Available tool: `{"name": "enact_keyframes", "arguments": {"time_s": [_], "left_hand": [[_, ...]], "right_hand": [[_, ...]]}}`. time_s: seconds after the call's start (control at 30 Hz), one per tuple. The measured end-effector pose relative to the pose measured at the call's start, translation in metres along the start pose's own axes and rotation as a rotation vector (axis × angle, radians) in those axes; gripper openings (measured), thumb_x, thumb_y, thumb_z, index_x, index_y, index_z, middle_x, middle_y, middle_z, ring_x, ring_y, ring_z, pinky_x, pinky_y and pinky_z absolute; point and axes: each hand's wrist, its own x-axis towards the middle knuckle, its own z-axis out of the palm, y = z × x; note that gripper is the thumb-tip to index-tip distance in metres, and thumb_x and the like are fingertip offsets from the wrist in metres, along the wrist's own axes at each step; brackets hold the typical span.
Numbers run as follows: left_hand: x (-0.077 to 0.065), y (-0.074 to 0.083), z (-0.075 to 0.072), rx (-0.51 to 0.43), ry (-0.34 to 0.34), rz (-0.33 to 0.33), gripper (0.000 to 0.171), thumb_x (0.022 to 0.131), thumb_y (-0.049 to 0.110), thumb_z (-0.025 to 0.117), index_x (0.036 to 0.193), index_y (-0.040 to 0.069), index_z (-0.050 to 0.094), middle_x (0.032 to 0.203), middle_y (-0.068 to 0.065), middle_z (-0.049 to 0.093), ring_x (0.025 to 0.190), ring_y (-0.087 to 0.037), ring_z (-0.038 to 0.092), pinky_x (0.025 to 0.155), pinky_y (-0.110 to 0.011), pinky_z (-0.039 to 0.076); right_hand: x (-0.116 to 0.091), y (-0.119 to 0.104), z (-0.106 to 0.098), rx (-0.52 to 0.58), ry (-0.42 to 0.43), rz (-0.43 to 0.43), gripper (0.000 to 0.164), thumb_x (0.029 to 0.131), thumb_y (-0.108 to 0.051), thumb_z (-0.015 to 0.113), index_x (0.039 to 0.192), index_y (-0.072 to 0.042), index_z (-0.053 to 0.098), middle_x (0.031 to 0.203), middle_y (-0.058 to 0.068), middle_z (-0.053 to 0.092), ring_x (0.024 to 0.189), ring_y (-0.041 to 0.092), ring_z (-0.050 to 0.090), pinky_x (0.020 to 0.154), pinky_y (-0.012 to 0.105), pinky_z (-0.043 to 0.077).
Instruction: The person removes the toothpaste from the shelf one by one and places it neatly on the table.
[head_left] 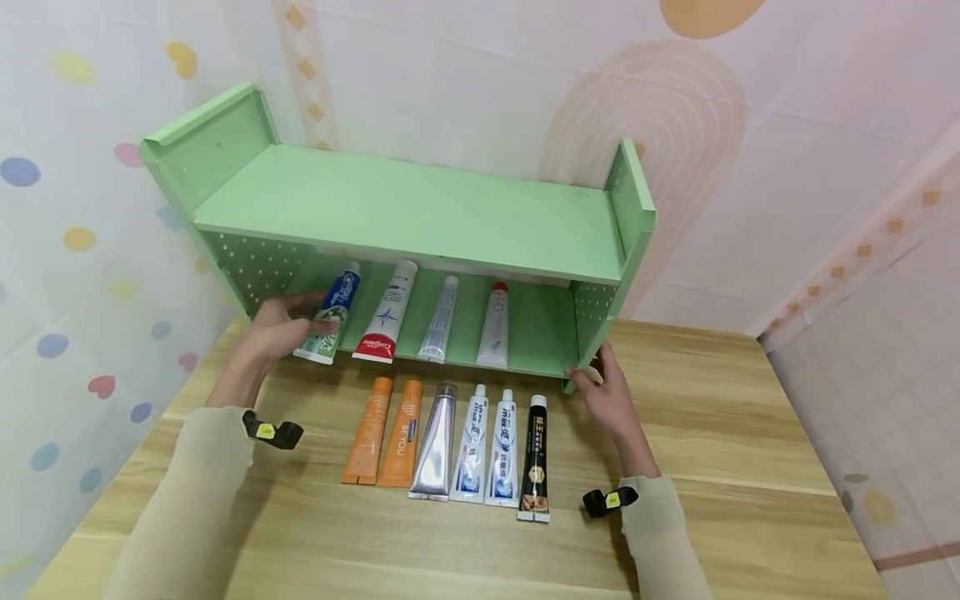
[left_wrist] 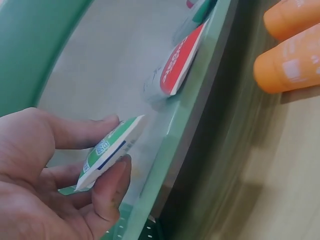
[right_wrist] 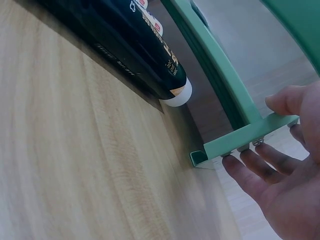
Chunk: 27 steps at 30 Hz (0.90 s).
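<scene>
My left hand (head_left: pixel 276 332) pinches a blue and green toothpaste tube (head_left: pixel 341 298) by its flat lower end, thumb on one face and fingers on the other. The tube is at the left end of the lower level of a green metal shelf (head_left: pixel 420 208), its cap pointing to the back. In the left wrist view the tube's white crimped edge (left_wrist: pixel 112 156) faces the camera. At the shelf's right side, my right hand (head_left: pixel 609 398) grips the lower front edge of the side panel (right_wrist: pixel 250 135), thumb inside and fingertips on the outer face.
A red and white Colgate tube (head_left: pixel 386 312), a pale tube (head_left: pixel 440 321) and a red-capped tube (head_left: pixel 494 325) lie on the lower level. In front, on the wooden table (head_left: pixel 750 467), lie orange tubes (head_left: pixel 370 433), a silver tube (head_left: pixel 434 442), white-blue tubes (head_left: pixel 472 446) and a black tube (head_left: pixel 536 458).
</scene>
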Motion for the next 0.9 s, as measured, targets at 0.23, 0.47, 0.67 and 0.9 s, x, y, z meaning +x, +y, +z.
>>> {"name": "enact_keyframes", "arguments": {"time_s": [0.23,0.47,0.67,0.9], "left_hand": [[-0.019,-0.009,0.006,-0.024,0.047,0.006,0.081,0.096,0.034,0.072,0.161,0.009,0.031,0.162,-0.027,0.035,0.146,-0.048,0.037,0.116,-0.064,0.037],[-0.039,-0.020,0.008,-0.123,0.046,-0.003,0.084,0.097,0.034,0.071,0.163,0.012,0.024,0.164,-0.025,0.029,0.146,-0.046,0.036,0.116,-0.066,0.035],[-0.055,-0.025,0.010,-0.138,0.053,-0.010,0.084,0.096,0.039,0.071,0.163,0.017,0.026,0.163,-0.026,0.029,0.147,-0.047,0.033,0.115,-0.065,0.037],[-0.072,-0.031,0.018,-0.175,0.074,-0.024,0.079,0.096,0.038,0.072,0.162,0.020,0.031,0.160,-0.026,0.034,0.149,-0.051,0.029,0.118,-0.070,0.030]], "right_hand": [[0.000,0.001,-0.001,0.004,-0.007,0.007,0.068,0.102,-0.012,0.061,0.160,-0.025,0.029,0.158,0.015,0.042,0.144,0.040,0.043,0.111,0.064,0.044],[0.002,0.002,-0.002,0.003,-0.010,0.014,0.068,0.103,-0.015,0.061,0.160,-0.028,0.028,0.160,0.013,0.040,0.145,0.040,0.041,0.112,0.065,0.043],[0.001,0.002,-0.001,-0.002,-0.004,0.013,0.067,0.103,-0.015,0.061,0.160,-0.028,0.029,0.158,0.013,0.041,0.144,0.039,0.042,0.110,0.064,0.045],[0.000,0.000,-0.001,-0.006,-0.004,0.008,0.069,0.102,-0.012,0.061,0.161,-0.027,0.028,0.157,0.015,0.043,0.143,0.039,0.044,0.109,0.063,0.047]]}}
